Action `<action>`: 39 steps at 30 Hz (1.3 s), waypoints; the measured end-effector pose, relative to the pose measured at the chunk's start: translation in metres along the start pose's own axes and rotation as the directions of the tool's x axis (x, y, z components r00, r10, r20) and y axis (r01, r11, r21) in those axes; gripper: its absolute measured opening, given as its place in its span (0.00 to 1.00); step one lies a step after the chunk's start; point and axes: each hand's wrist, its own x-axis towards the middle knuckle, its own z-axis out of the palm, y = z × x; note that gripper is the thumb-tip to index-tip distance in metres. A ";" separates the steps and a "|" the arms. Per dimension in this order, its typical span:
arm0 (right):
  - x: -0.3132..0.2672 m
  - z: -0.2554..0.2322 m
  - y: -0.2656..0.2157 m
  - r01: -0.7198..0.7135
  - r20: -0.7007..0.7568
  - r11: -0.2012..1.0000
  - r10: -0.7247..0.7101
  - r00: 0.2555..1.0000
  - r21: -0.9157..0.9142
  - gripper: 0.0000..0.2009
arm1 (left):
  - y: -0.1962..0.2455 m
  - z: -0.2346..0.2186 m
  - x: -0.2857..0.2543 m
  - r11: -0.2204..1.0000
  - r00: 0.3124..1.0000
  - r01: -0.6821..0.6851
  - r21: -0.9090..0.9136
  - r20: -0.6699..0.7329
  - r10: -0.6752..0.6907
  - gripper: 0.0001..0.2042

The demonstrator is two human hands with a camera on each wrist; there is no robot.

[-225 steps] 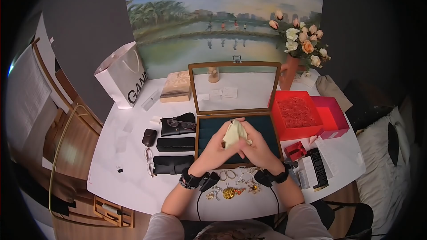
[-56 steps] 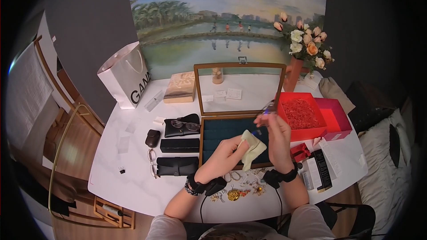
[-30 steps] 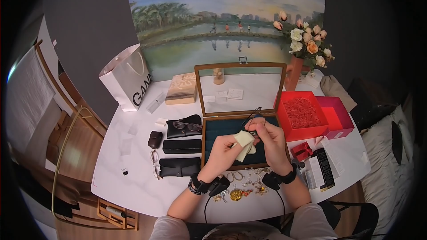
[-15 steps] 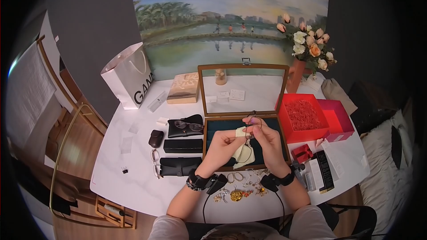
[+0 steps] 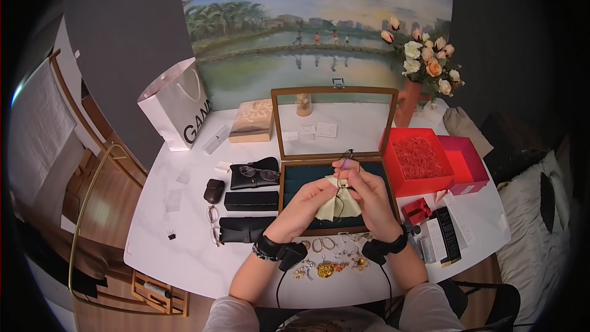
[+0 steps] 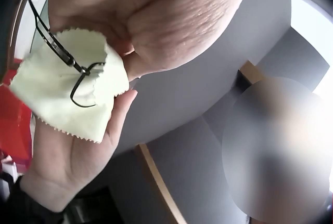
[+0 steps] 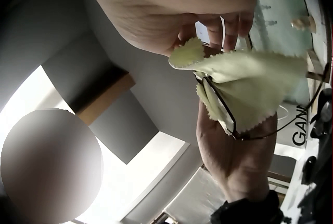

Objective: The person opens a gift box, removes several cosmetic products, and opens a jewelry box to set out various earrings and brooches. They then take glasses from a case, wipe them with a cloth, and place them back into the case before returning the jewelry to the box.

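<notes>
Over the open glass-lidded display box [image 5: 284, 175], my two hands meet at a pale yellow cleaning cloth [image 5: 329, 209] and a pair of thin dark-framed eyeglasses [image 6: 63, 53]. My left hand [image 5: 307, 204] pinches the cloth against one lens. The right hand [image 5: 372, 199] grips the glasses, its fingertips close to the left ones. In the left wrist view, the near temple arm sticks up past the cloth [image 6: 54, 96]. One rim [image 7: 221, 102] shows against the cloth folds in the right wrist view; the other lens is covered.
Glasses cases [image 5: 251, 201] and two other pairs of glasses [image 5: 259, 174] lie left of the box. Jewellery [image 5: 326, 268] is spread along the front. To the right stand red gift boxes [image 5: 409, 185] and a flower vase [image 5: 405, 107]; a paper bag [image 5: 169, 110] stands back left.
Earlier the cloth was bunched between both hands. Then the right hand held the glasses apart, up and to the right; it has since come back down, and cloth and glasses now meet.
</notes>
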 end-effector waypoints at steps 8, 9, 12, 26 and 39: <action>-0.001 -0.005 -0.001 0.050 0.086 0.999 -0.051 0.995 0.023 0.17 | -0.003 -0.005 0.001 0.997 0.998 -0.059 -0.049 0.031 0.060 0.13; -0.001 -0.006 -0.002 0.050 0.085 0.998 -0.052 0.995 0.023 0.17 | -0.005 -0.005 0.001 0.997 0.998 -0.058 -0.048 0.032 0.059 0.13; -0.001 -0.004 -0.004 0.043 0.066 0.998 -0.046 0.997 0.052 0.14 | -0.013 -0.006 0.005 0.995 0.996 -0.085 -0.056 -0.011 0.085 0.12; -0.008 0.008 -0.003 0.114 0.037 0.993 -0.114 0.993 0.009 0.10 | -0.005 -0.001 0.004 0.993 0.993 -0.115 -0.036 -0.007 0.114 0.09; -0.005 0.007 -0.006 0.196 -0.060 0.977 -0.201 0.978 -0.090 0.12 | 0.003 0.000 -0.001 0.982 0.981 -0.184 0.049 -0.059 0.187 0.11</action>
